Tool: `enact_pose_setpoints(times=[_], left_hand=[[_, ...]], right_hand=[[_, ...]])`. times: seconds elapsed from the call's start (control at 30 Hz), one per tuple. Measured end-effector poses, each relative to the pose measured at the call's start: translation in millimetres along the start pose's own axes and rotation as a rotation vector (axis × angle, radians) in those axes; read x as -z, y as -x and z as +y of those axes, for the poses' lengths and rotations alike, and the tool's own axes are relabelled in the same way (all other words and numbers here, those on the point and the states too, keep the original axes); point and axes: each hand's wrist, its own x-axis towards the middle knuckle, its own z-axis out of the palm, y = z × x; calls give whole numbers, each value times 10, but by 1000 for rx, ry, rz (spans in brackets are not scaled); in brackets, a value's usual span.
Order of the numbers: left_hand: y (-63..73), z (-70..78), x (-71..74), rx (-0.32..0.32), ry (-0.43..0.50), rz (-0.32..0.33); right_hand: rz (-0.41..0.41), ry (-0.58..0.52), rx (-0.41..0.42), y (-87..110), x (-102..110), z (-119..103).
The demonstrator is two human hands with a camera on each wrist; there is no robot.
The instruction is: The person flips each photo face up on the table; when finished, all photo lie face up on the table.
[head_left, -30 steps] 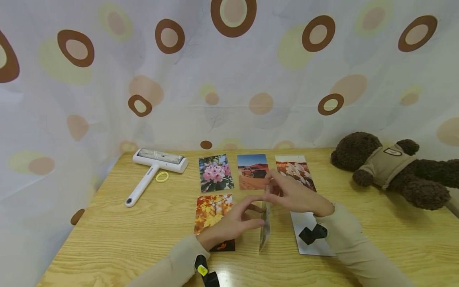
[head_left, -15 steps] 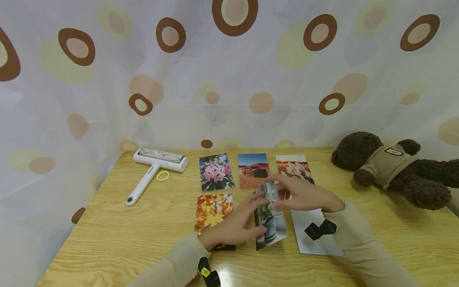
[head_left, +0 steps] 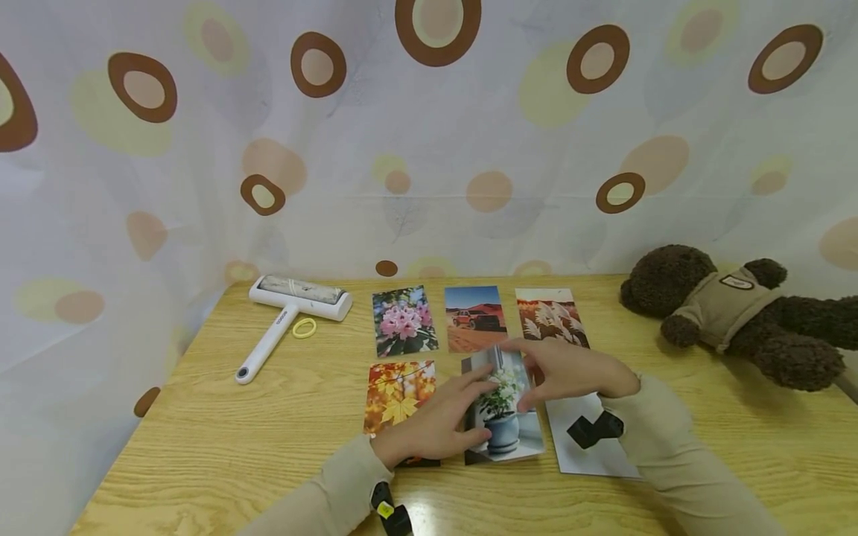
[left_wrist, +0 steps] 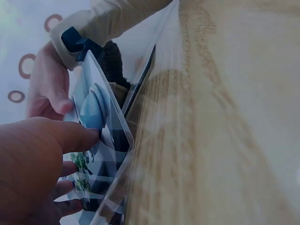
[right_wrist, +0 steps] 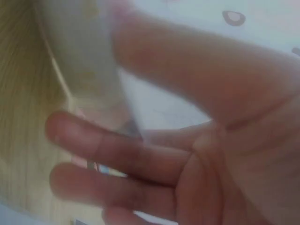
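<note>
In the head view, a photo card of a white-flowered plant in a blue pot lies between both hands, its right side lifted off the table. My left hand has its thumb and spread fingers touching the card's picture side near the left edge; in the left wrist view, the thumb overlaps the printed pot. The right hand pinches the card's upper right edge between thumb and fingers. Its wrist view is blurred, with the card's pale back beside the thumb. Left of the card, an autumn-leaf photo is partly covered by the left hand.
Behind the hands lie photos of pink flowers, a car in a desert and pampas grass. A white card sits under the right wrist. Farther off are a lint roller, a yellow ring and a teddy bear.
The potted-plant card has turned from standing on edge to leaning back with its picture facing up. My right hand moved right and slightly lower with the card's edge; the left hand stayed close.
</note>
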Motion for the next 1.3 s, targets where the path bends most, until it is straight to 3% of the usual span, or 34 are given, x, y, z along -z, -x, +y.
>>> enact_pose_setpoints(times=[0.23,0.67,1.3], left_hand=[[17,-29,7,12,-64,-38],[41,-97,28,58,-123,-90],[61,-140,28,84,-200,-104]], right_hand=[[-29,55,-32,-45,-66,23],[-77,31,-96,-142,-188,117],[-83,-11,-80,-175,-244,128]])
